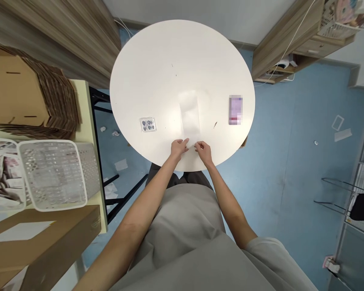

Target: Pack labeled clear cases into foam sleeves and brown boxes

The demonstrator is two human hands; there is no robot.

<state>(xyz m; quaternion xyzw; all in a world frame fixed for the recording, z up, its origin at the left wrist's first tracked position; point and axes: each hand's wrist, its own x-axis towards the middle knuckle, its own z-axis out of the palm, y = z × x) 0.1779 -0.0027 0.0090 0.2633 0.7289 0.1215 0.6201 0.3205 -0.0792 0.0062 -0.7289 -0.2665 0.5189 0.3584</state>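
A clear plastic bag (190,117) lies flat on the round white table (157,60), its near end toward me. My left hand (178,148) pinches that near end at the left corner, and my right hand (204,150) pinches it at the right corner. Both hands rest close together at the table's front edge. A small clear blister pack with dark round pieces (147,124) lies to the left of the bag, apart from both hands. A purple phone-sized object (235,109) lies to the right.
A side table on the left bears a white mesh basket (53,174), stacked flat cardboard (30,95) and a brown box (48,238). Scraps of paper litter the blue floor (291,161). A wooden shelf (294,44) stands at the back right, a wire rack (348,202) at right.
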